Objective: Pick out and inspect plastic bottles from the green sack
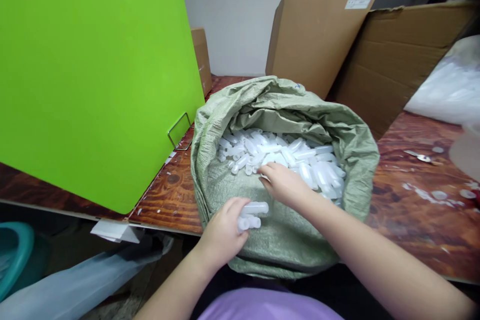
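A green woven sack [360, 170] with its rim rolled down holds a heap of translucent white plastic tubes [296, 152]. My left hand [225, 232] is closed around several of these tubes [255, 208], their ends sticking out to the right over the sack's near side. At the near edge of the heap is my right hand [283, 182]. Its fingers are bent together, with the tips against the tubes; whatever lies between them is hidden.
A bright green panel [93, 75] stands on the left with a wire handle [180, 132] by its lower corner. Cardboard boxes [322, 35] stand behind the sack. Keys [422, 157] and white scraps lie on the wooden table [405, 210]. A teal tub [24, 245] sits low at left.
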The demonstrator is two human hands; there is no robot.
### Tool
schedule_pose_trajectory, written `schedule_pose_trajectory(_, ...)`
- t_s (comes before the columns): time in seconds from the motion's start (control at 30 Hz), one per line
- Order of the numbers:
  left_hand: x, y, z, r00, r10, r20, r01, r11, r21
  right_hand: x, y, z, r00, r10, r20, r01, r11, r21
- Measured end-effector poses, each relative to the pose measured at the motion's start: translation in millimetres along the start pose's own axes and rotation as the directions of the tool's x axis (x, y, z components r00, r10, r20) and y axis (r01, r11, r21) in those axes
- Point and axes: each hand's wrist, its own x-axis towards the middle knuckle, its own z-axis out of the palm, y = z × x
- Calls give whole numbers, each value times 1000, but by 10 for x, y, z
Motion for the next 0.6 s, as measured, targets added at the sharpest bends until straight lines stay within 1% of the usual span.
schedule_pose_trajectory(0.07, -38, -9, -3, 999, 1, -47, -3, 999, -32, 283, -54, 15, 997, -61, 37, 62, 998, -30)
schedule_pose_trajectory(0.13, -93, -1, -29, 996, -25, -90, 18, 997, -74, 484, -121, 77, 991, -103, 81, 108, 993, -48)
schedule_pose_trajectory(0.2, -156, 19, -73, 990, -99, -104, 82, 985, -150, 586, -182, 157, 986, -119, 118, 126, 991, -50)
schedule_pose_trajectory(0.27, -213, 42, -119, 973, -226, -48, 202, 933, -299, 610, -220, 221, 983, -120, 137, 126, 991, -36)
schedule_pose_trajectory(0.33, -243, 54, -157, 939, -337, 70, 327, 813, -481, 585, -225, 237, 983, -123, 138, 126, 992, -9)
schedule_pose_trajectory(0.37, -246, 54, -169, 922, -366, 124, 369, 740, -562, 559, -217, 221, 984, -125, 131, 125, 992, 7)
schedule_pose_trajectory(0.43, -229, 44, -175, 902, -391, 184, 406, 621, -671, 477, -193, 137, 987, -123, 107, 120, 992, 35)
schedule_pose_trajectory(0.47, -212, 38, -170, 900, -394, 186, 403, 589, -700, 418, -180, 73, 990, -117, 83, 113, 992, 57)
schedule_pose_trajectory(0.53, -169, 35, -145, 902, -395, 171, 389, 579, -717, 253, -165, -78, 995, -96, -6, 95, 978, 188)
schedule_pose_trajectory(0.57, -146, 42, -127, 904, -397, 160, 386, 595, -705, 147, -163, -152, 994, -95, -57, 108, 950, 293)
schedule_pose_trajectory(0.6, -124, 53, -107, 906, -400, 142, 382, 622, -683, 30, -167, -217, 990, -104, -100, 136, 904, 404)
